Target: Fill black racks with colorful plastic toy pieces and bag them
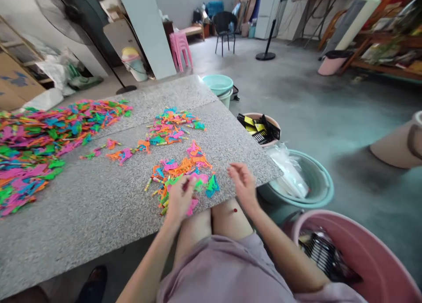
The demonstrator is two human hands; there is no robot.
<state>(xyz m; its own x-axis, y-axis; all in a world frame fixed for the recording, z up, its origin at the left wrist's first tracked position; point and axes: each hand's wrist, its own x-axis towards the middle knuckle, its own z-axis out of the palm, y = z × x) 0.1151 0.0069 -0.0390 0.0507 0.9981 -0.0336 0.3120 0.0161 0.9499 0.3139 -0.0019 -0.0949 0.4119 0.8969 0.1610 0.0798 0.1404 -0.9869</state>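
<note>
My left hand (180, 198) is over the near pile of small bright plastic toys (183, 166), its fingers closed on a pink plastic toy (200, 178). Green and blue toys lie just right of these fingertips, by the table edge. My right hand (243, 184) hovers at the table's front right corner, fingers loosely bent and apart, with nothing visible in them. A tiny dark red thing (235, 210) shows against my leg below it; I cannot tell whether it rests there or is falling.
A second small pile (171, 126) lies farther back, and a large heap (56, 136) covers the left of the grey speckled table (108, 210). Right of the table stand a pink tub (365, 237), a teal basin with clear bags (325, 186) and a bucket of black plastic parts (276, 125).
</note>
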